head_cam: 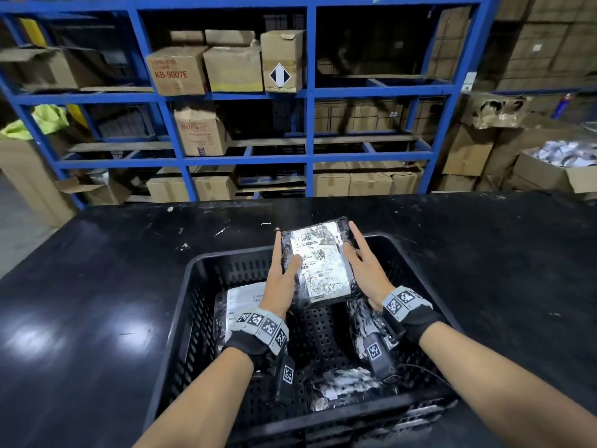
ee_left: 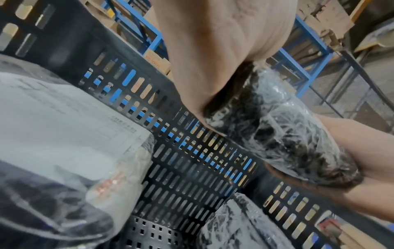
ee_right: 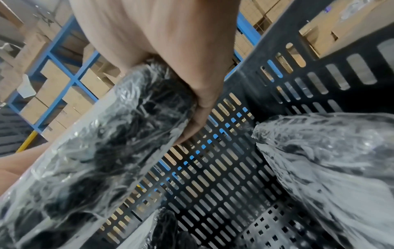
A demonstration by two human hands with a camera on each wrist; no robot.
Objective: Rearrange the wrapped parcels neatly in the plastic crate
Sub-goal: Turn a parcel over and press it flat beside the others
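**Step in hand: seating a held parcel in the crate**

Head view: left hand [head_cam: 280, 279] and right hand [head_cam: 365, 270] clamp the labelled parcel [head_cam: 318, 263] between them above the crate [head_cam: 193, 286]; forefingers extended, thumbs on top. Lower it flat toward the bare floor at the far wall, label up. Left wrist view: left palm presses the parcel's edge; a second parcel [ee_left: 64, 126] lies alongside. Right wrist view: fingers [ee_right: 198, 107] curl beneath the wrap; keep both grips level, clear of the neighbouring parcel [ee_right: 330, 160].
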